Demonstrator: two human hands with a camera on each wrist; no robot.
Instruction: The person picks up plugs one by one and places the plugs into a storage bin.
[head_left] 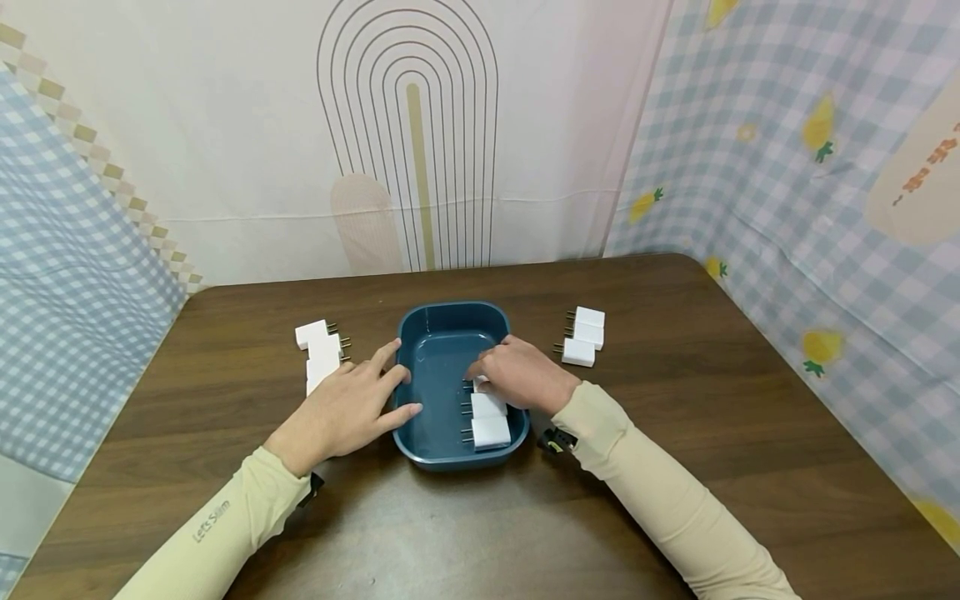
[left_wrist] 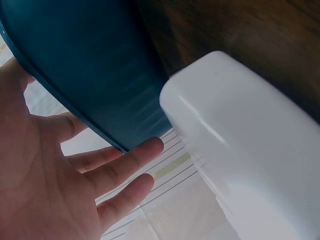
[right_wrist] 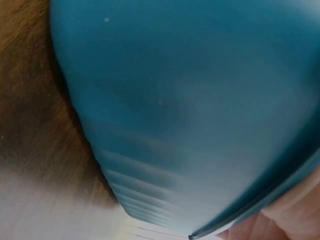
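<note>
A blue plastic basin (head_left: 438,358) stands mid-table. My right hand (head_left: 522,373) reaches over its right rim and pinches a white two-pin plug adapter (head_left: 481,384), partly hidden by the fingers. Two more white adapters (head_left: 491,432) lie in a column nearer me along the basin's right side, pins facing left. With fingers spread, my left hand (head_left: 348,410) rests at the left rim. The left wrist view has the basin wall (left_wrist: 85,65) beside those fingers. In the right wrist view the basin's outer wall (right_wrist: 165,100) covers most of the work.
Left of the basin, several white adapters (head_left: 324,350) stand in a row, pins to the right, partly behind my left hand. Right of it is another group of white adapters (head_left: 578,352), pins to the left. Patterned cloths hang behind the brown wooden table (head_left: 750,417).
</note>
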